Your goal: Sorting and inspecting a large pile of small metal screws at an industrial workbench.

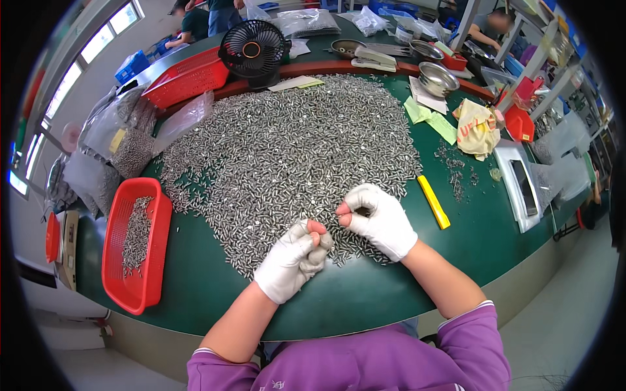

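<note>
A broad heap of small metal pins (293,150) covers the middle of the green table. Over its near edge, my left hand (297,257), in a white glove with bare fingertips, is closed with thumb and forefinger pressed together. Whatever it may hold is too small to make out. Just to its right, my right hand (378,221), gloved the same way, pinches thumb against forefinger above the pins. Anything between those fingertips is too tiny to name. The two hands are close but apart.
A red basket (163,225) partly filled with pins stands left. A yellow-handled tool (433,202) lies right of the heap, near a cloth bag (476,129) and a phone (523,188). A black fan (253,52) stands at the back. Other people work beyond.
</note>
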Demonstrator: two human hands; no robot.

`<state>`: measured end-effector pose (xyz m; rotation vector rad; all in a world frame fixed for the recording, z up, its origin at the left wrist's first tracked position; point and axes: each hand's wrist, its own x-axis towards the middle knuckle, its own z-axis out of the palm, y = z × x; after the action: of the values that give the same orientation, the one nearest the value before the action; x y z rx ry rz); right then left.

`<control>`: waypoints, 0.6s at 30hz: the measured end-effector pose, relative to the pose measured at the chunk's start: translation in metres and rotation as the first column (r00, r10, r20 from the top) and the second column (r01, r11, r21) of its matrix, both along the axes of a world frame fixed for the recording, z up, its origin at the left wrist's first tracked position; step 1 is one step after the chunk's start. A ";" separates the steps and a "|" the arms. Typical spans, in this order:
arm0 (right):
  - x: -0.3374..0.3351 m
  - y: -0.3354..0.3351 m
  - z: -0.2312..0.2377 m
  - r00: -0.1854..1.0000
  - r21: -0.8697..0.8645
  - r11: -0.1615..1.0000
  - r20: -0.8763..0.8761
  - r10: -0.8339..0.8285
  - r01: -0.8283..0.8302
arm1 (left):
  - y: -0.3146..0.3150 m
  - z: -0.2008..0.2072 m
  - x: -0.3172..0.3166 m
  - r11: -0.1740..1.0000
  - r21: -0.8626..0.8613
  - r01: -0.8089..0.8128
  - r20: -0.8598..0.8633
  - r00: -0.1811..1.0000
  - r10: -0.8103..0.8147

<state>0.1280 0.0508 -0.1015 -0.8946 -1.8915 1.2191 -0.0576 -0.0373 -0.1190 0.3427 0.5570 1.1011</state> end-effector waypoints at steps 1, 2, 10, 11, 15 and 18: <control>-0.001 -0.006 0.002 0.989 -0.171 0.982 -0.135 0.054 -0.077 | -0.001 0.003 0.002 1.000 0.015 0.015 -0.061 0.998 -0.014; -0.002 -0.010 0.002 0.977 -0.238 0.962 -0.194 0.087 -0.133 | -0.001 0.002 0.002 0.999 0.012 0.038 -0.056 0.998 -0.037; -0.004 -0.012 0.002 0.992 -0.005 0.992 0.004 0.128 -0.128 | -0.001 0.001 0.006 0.994 0.055 0.094 -0.036 0.995 -0.092; -0.003 -0.011 0.001 0.992 0.076 0.989 0.035 0.123 -0.125 | -0.001 0.003 0.007 0.994 0.058 0.097 -0.036 0.995 -0.095; -0.005 -0.010 -0.002 0.990 0.146 0.981 0.074 0.120 -0.130 | -0.002 0.007 0.009 0.998 -0.024 0.057 -0.026 0.998 -0.058; -0.005 -0.007 -0.001 0.984 0.303 0.936 0.065 0.165 -0.177 | -0.002 0.003 0.008 0.998 0.009 0.065 -0.052 0.997 -0.065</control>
<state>0.1232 0.0439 -0.1028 -0.5985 -2.1531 0.9702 -0.0500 -0.0389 -0.1158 0.3971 0.5821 1.0350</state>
